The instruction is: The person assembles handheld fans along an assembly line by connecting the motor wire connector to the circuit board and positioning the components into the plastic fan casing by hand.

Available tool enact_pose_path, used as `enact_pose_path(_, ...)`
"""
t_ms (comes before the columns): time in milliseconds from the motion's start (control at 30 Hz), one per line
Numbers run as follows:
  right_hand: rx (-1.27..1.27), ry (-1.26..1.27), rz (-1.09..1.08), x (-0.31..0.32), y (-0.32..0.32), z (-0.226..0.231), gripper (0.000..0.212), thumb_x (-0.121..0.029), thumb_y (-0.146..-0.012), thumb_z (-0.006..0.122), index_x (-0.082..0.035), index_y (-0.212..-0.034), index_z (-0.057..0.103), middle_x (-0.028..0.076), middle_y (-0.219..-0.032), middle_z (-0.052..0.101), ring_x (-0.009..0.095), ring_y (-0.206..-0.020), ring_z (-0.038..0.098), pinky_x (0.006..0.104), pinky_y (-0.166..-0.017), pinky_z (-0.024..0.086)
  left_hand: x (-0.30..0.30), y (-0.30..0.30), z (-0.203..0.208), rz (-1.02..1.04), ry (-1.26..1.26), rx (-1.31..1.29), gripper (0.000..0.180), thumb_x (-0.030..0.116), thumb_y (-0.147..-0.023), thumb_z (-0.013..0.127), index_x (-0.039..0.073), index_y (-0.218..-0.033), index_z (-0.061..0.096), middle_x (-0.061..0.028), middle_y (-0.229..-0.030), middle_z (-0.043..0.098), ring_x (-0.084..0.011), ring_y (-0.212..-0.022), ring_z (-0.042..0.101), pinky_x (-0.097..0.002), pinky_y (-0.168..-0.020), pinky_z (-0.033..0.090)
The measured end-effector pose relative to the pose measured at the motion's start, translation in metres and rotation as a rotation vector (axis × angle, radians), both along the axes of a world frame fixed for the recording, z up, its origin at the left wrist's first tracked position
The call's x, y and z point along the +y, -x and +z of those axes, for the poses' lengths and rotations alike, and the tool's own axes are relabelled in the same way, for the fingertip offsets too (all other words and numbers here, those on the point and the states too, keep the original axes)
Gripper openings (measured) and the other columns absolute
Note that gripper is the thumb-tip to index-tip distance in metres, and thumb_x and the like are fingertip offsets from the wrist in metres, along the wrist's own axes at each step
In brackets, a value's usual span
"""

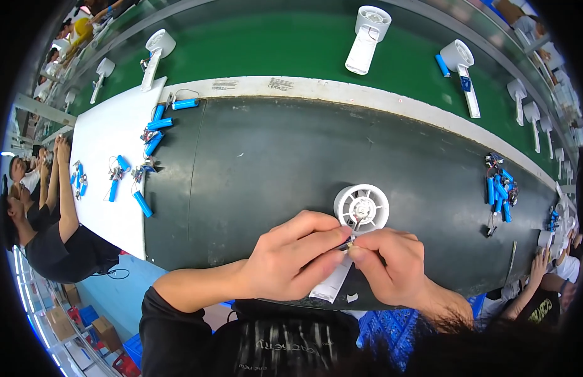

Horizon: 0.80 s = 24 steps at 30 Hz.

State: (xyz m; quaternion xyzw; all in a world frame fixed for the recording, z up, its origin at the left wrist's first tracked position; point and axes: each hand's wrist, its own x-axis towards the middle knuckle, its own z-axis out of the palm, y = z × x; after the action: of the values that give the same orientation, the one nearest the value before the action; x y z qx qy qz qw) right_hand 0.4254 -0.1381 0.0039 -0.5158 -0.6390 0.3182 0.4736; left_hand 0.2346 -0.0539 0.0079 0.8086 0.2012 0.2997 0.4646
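A white handheld fan housing (pixel 380 221) lies in front of me, its round slatted head away from me and its open handle (pixel 329 284) toward the table's near edge. My left hand (pixel 296 256) lies across the handle, fingertips closed in a pinch just below the fan head. From the other side, my right hand (pixel 395 264) pinches at the same spot. Between the fingertips is a small wired part (pixel 350 244), dark with a light end, mostly covered by the fingers. A scrap of white material (pixel 352 298) lies beside the handle.
Blue battery cells wired to circuit boards lie at left (pixel 154 133) and in a pile at right (pixel 500 188). A white board (pixel 106 213) covers the table's left end. Beyond a pale ledge (pixel 341 89), a green conveyor (pixel 272 44) carries several fan housings. Co-workers sit on both sides.
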Motion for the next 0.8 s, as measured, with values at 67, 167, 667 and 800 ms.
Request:
enact_pose_path(67, 0.011, -0.001, 0.002, 0.001, 0.001, 0.001, 0.008, 0.000, -0.085, 0.069, 0.002, -0.090, 0.063, 0.010, -0.068, 0.066, 0.021, -0.056, 0.064, 0.0309, -0.053, 0.050, -0.001, -0.003, -0.002, 0.008, -0.006, -0.020, 0.030, -0.004, -0.076, 0.070, -0.011, -0.105, 0.067, -0.0197, -0.101, 0.065, -0.0224, -0.076, 0.064, -0.0305, -0.066, 0.053)
enact_pose_path(167, 0.034, -0.030, 0.007, 0.003, 0.001, 0.000, 0.009, 0.001, -0.083, 0.071, 0.001, -0.089, 0.065, 0.010, -0.068, 0.066, 0.021, -0.056, 0.064, 0.0312, -0.053, 0.050, -0.002, -0.002, -0.003, 0.019, 0.006, -0.024, 0.035, -0.004, -0.074, 0.070, -0.011, -0.108, 0.066, -0.0200, -0.098, 0.066, -0.0232, -0.075, 0.065, -0.0308, -0.065, 0.053)
enact_pose_path(667, -0.264, -0.215, -0.015, 0.000, 0.012, -0.007, 0.023, 0.005, -0.067, 0.071, -0.001, -0.087, 0.062, 0.009, -0.071, 0.064, 0.025, -0.059, 0.064, 0.0346, -0.058, 0.053, -0.003, -0.010, -0.003, 0.175, -0.313, -0.026, 0.036, 0.003, -0.053, 0.065, -0.001, -0.089, 0.069, -0.0107, -0.085, 0.060, -0.0236, -0.065, 0.052, -0.0345, -0.061, 0.041)
enact_pose_path(800, -0.298, -0.229, -0.023, -0.001, 0.013, -0.005, 0.024, 0.006, -0.067, 0.070, 0.000, -0.088, 0.063, 0.008, -0.072, 0.064, 0.025, -0.059, 0.064, 0.0346, -0.058, 0.053, -0.004, -0.009, -0.005, 0.201, -0.382, -0.025, 0.034, 0.003, -0.052, 0.065, 0.000, -0.085, 0.068, -0.0106, -0.084, 0.059, -0.0232, -0.064, 0.051, -0.0349, -0.059, 0.039)
